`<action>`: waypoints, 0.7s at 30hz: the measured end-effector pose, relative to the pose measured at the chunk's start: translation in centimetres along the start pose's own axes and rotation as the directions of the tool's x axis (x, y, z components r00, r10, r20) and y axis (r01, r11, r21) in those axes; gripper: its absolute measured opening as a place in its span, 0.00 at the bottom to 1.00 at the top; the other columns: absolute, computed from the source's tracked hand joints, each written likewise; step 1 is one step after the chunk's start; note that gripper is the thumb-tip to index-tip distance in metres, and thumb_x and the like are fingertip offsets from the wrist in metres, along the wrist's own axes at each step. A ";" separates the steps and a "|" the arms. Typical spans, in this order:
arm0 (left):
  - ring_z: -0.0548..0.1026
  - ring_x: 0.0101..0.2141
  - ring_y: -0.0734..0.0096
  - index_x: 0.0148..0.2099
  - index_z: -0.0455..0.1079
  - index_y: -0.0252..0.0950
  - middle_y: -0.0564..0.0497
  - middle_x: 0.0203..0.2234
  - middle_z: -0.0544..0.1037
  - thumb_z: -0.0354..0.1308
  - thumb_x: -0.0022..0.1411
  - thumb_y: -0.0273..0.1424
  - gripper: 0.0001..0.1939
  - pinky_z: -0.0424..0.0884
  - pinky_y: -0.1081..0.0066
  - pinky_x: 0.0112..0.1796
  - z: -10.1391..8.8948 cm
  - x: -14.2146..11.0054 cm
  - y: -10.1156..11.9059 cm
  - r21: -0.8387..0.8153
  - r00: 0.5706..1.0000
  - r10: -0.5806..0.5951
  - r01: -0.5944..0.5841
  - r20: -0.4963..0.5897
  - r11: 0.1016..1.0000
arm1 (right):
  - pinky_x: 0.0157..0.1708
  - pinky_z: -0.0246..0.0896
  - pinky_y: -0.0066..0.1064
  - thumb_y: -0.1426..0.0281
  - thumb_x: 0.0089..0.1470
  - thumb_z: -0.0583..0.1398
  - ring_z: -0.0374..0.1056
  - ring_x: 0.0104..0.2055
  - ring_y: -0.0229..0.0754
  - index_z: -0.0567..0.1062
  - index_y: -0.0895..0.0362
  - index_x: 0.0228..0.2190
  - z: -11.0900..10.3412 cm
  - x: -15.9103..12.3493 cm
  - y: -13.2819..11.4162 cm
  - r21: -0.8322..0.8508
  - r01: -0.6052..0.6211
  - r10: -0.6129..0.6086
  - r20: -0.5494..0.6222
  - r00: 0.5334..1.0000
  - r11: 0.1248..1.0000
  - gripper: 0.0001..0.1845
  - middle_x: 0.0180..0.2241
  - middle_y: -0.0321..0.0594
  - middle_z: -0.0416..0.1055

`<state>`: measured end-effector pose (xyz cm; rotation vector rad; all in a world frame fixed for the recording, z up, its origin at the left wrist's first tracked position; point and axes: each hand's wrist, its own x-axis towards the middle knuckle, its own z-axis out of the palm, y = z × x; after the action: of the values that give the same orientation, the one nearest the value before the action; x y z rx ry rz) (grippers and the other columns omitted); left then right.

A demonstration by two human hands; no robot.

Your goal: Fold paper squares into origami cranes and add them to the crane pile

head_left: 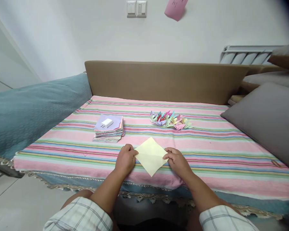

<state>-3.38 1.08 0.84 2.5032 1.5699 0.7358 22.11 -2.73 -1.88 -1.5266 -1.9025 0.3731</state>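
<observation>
A: Is there any writing you can make out?
B: Some. With the yellow paper as the clock's centre, a pink note on the wall sits between twelve and one. It bears a few dark handwritten strokes, but the view's top edge cuts them off and I can't read them surely.
A: Where exactly is that paper?
B: Over the near part of the striped cloth, between the person's two hands. I can't tell whether it lies flat or is slightly raised.
A: Which way does it point?
B: It's turned like a diamond: corners at twelve, three, six and nine. It looks square, so I can't pick a long axis; a faint line crosses it from nine to three.
A: And each grip?
B: The left hand pinches the nine o'clock corner, the right hand the three o'clock one.
A: What's around it?
B: A paper stack at ten, carrying a white plug whose prongs point towards eight. Folded paper cranes cluster at one, and a grey cushion leans between two and three.
</observation>
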 end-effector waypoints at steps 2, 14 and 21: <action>0.67 0.36 0.65 0.36 0.76 0.37 0.47 0.31 0.67 0.47 0.56 0.22 0.16 0.64 0.66 0.39 -0.2 -0.1 0.2 0.023 1.000 0.007 -0.008 0.016 1.000 | 0.51 0.56 0.40 0.80 0.45 0.50 0.61 0.51 0.45 0.78 0.54 0.28 -0.3 0.0 -0.3 0.003 -0.026 0.026 0.036 0.999 1.000 0.18 0.47 0.42 0.67; 0.65 0.41 0.60 0.49 0.66 0.42 0.46 0.40 0.69 0.56 0.57 0.39 0.18 0.60 0.61 0.42 0.4 -2.7 4.4 0.068 0.930 0.344 -0.355 0.130 0.932 | 0.49 0.57 0.39 0.69 0.49 0.55 0.64 0.47 0.46 0.75 0.54 0.31 0.0 0.6 -1.0 -0.032 -0.063 0.062 -0.008 0.998 0.998 0.09 0.42 0.42 0.71; 0.66 0.35 0.63 0.40 0.68 0.39 0.49 0.33 0.68 0.54 0.58 0.31 0.07 0.61 0.66 0.34 1.4 -3.1 5.4 0.104 0.912 0.347 -0.375 0.218 0.921 | 0.48 0.58 0.38 0.69 0.50 0.54 0.64 0.46 0.45 0.75 0.55 0.32 -0.1 0.7 -0.8 -0.030 -0.033 0.033 -0.016 0.999 0.999 0.10 0.40 0.42 0.72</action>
<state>0.57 -3.90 0.30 2.9117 1.1445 0.3997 21.50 -2.33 -1.14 -1.5782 -1.8809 0.3471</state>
